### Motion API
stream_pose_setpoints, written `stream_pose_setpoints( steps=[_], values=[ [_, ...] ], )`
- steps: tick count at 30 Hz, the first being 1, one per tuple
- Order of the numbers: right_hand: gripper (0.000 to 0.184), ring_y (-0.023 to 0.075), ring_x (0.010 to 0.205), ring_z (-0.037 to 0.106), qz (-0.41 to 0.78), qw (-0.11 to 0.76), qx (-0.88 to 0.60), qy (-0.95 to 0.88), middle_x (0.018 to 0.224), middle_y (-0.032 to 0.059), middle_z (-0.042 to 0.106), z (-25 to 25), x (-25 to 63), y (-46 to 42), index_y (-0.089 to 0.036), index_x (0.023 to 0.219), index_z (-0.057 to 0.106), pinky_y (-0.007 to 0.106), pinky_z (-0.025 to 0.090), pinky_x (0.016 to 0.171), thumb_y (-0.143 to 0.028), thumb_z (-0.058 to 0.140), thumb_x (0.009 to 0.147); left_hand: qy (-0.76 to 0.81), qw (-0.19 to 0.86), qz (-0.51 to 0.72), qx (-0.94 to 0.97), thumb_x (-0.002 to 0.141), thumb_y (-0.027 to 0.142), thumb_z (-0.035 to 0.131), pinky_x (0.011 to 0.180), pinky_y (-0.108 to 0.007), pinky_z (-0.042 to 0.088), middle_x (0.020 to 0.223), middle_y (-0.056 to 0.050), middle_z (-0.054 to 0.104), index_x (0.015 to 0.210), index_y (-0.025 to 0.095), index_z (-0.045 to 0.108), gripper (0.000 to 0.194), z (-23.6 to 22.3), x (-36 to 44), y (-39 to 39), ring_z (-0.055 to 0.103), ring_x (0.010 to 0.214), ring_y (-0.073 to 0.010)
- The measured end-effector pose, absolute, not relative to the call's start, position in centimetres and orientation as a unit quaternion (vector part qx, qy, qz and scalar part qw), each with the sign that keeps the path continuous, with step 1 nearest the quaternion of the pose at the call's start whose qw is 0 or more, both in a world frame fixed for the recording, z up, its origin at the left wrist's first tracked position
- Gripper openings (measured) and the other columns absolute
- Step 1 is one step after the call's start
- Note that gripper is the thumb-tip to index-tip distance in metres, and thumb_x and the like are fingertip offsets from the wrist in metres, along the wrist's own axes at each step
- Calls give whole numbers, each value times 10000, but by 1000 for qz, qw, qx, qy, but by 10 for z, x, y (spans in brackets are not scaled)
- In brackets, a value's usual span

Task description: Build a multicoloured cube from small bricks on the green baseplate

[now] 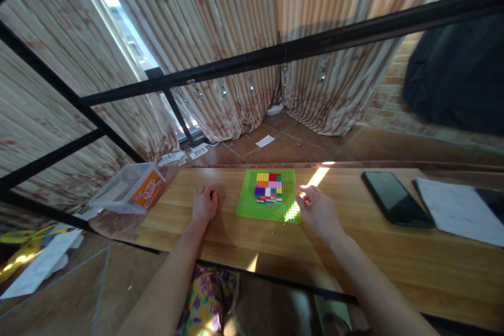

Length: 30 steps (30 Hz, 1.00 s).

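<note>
A block of toy building bricks [269, 189], in yellow, red, purple, white, green, pink and orange, stands in layers on a green baseplate [246, 209]. To the left of the plate, my left hand [205, 205] rests curled on the wooden table, apart from the bricks, with nothing visible in it. My right hand [318, 213] is at the plate's right edge, its fingers bent together in a sunlit patch. A small reddish spot shows at those fingertips, too small to tell whether it is a brick.
A clear plastic box [129, 189] with an orange label sits at the table's left end. Toward the right lie a dark phone [396, 199] and white paper [462, 210]. A black metal bar [236, 67] crosses beyond the table, before striped curtains [220, 10].
</note>
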State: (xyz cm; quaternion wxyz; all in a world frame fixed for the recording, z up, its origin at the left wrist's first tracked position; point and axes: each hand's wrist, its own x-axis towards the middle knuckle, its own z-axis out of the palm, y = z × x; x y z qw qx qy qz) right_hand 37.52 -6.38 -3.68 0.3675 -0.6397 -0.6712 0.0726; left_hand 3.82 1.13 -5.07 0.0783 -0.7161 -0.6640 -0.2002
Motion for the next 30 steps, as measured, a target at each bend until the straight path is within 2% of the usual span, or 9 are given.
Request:
stream_pose_setpoints(
  steps=[5, 9, 14, 17, 20, 22, 25, 30],
  values=[
    [345, 207, 882, 628, 88, 325, -653, -678, 1050, 109, 631, -39, 369, -55, -156, 1168, 588, 329, 479, 788, -288, 502, 861, -682, 98, -180, -702, 886, 383, 416, 823, -355, 400, 932, -88, 646, 881, 196, 653, 302, -46, 41, 5, 564, 914, -243],
    [322, 206, 935, 610, 97, 298, -669, -674, 1093, 104, 621, -39, 367, -53, -173, 1154, 597, 320, 466, 824, -253, 513, 853, -684, 132, -206, -687, 883, 444, 426, 922, -416, 354, 1120, -103, 641, 1029, 204, 660, 365, -41, 45, -5, 545, 1038, -279],
    [313, 170, 880, 614, 126, 283, -682, -663, 1082, 84, 623, -41, 374, -57, -166, 1150, 600, 278, 453, 795, -232, 510, 857, -621, 134, -262, -726, 908, 412, 384, 1025, -448, 311, 1333, -136, 521, 1242, 163, 538, 445, -21, 79, -17, 460, 1212, -287],
    [284, 154, 791, 614, 136, 269, -692, -656, 1045, 63, 626, -39, 380, -62, -176, 1116, 617, 270, 441, 742, -220, 494, 863, -533, 77, -243, -807, 919, 440, 346, 1069, -430, 296, 1434, -146, 408, 1323, 150, 456, 509, 0, 129, -17, 370, 1311, -268],
    [254, 150, 759, 607, 138, 265, -696, -653, 1033, 47, 626, -35, 385, -67, -203, 1072, 635, 268, 426, 712, -217, 487, 867, -515, 11, -192, -835, 936, 476, 265, 1095, -436, 265, 1481, -128, 343, 1388, 176, 371, 553, 17, 182, -3, 295, 1369, -250],
    [249, 151, 784, 608, 139, 271, -694, -652, 1042, 47, 626, -33, 388, -71, -209, 1072, 636, 264, 419, 719, -220, 496, 866, -519, -22, -141, -843, 935, 506, 235, 1093, -483, 245, 1492, -110, 338, 1399, 210, 351, 562, 21, 209, 12, 280, 1378, -256],
    [258, 149, 804, 608, 143, 277, -693, -650, 1045, 50, 629, -29, 394, -75, -206, 1092, 628, 260, 412, 736, -229, 501, 868, -510, -48, -64, -857, 927, 530, 229, 1054, -516, 273, 1410, -107, 461, 1329, 223, 436, 547, 16, 230, 32, 378, 1311, -271],
    [256, 151, 794, 606, 154, 266, -698, -646, 1039, 52, 635, -27, 401, -73, -211, 1091, 630, 265, 407, 734, -248, 492, 878, -507, -20, -42, -860, 937, 499, 214, 960, -441, 350, 1193, -82, 629, 1131, 228, 569, 487, 6, 234, 38, 538, 1117, -252]
  ],
)
